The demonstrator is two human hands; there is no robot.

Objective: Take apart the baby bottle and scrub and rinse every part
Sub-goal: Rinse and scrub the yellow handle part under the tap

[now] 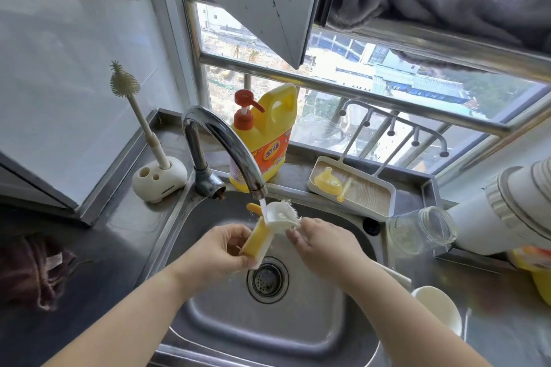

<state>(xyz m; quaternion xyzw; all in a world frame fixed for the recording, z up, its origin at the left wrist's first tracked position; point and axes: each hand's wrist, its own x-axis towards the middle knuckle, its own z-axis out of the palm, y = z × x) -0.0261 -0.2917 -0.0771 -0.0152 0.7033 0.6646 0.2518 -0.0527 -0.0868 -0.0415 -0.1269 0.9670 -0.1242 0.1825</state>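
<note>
The brushed stainless-steel sink basin (313, 322) looks dull and matt, while the curved chrome faucet (220, 140) shines glossy. The yellow plastic detergent jug (268, 140) is smooth, the clear glass bottle (423, 232) glossy, the dark maroon cloth (38, 271) rough.

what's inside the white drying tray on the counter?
In the white drying tray: a yellow nipple piece and a thin yellow straw-like part, lying on its ribbed floor. Rack posts rise from its back edge. Nothing seems hidden inside.
</note>
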